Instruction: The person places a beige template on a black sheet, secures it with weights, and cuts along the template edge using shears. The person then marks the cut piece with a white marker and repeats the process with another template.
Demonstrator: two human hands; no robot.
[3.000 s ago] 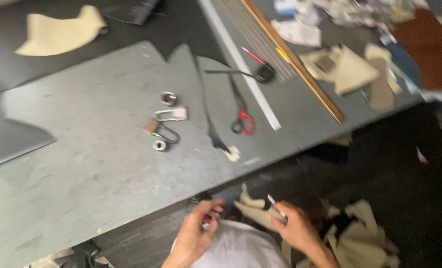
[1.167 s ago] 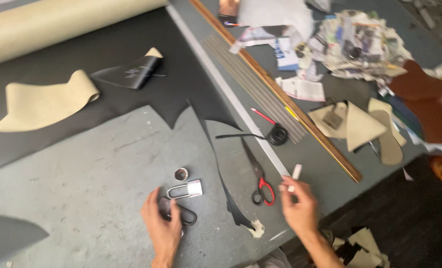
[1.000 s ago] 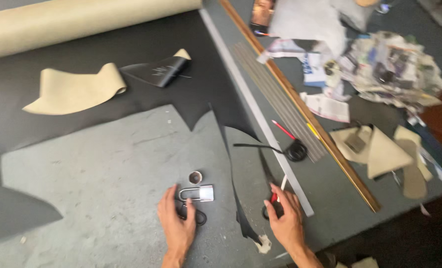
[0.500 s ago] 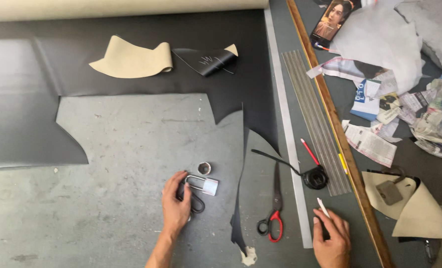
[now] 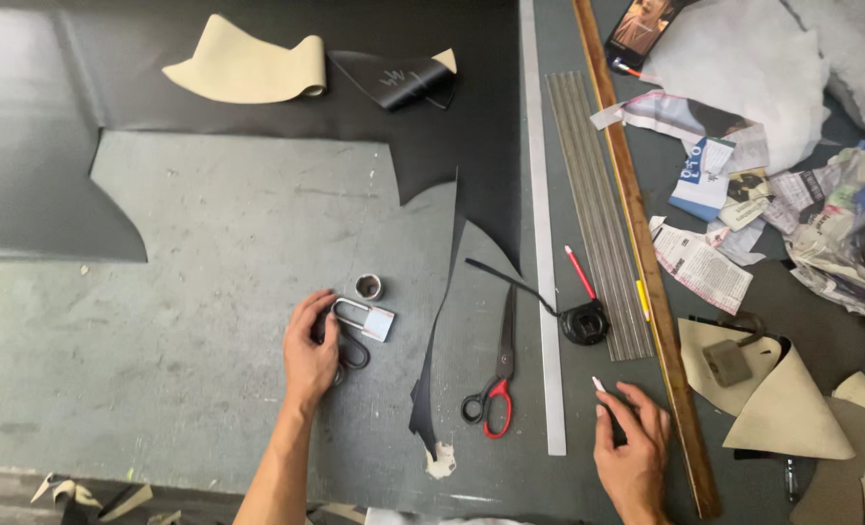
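Left hand (image 5: 308, 350) flat on the counter (image 5: 180, 292), fingers (image 5: 328, 309) curled loosely about the shackle of a padlock (image 5: 366, 318). Lock body just right of the fingertips, lying on its side; a dark looped handle (image 5: 353, 355) half hidden beneath the palm, too covered to tell what it belongs to. Small metal ring (image 5: 367, 287) just above the padlock, apart from it.

Right hand (image 5: 632, 457) low on the counter between the steel ruler (image 5: 541, 243) and the wooden lath (image 5: 646, 262). A white chalk stub (image 5: 598, 384) pinched between thumb and forefinger, tip pointing up and left; other fingers spread and relaxed.

Red-handled scissors (image 5: 496, 379) between the two hands, blades shut, just left of the ruler. Narrow black strip (image 5: 442, 321) between padlock and scissors, running down from the big black sheet (image 5: 258, 117).

For handling well, by judgement only:
- Better to take the padlock by its body than by the shackle, since a shackle grip probably lets it swing.
- Worth lifting the palm clear of the dark loop first, so as not to drag it along.
- Wise to steer wide of the black strip's edge; likely light enough to shift at a brush.
- Best to hold the chalk lightly; a short stub probably snaps or slips under a hard pinch.
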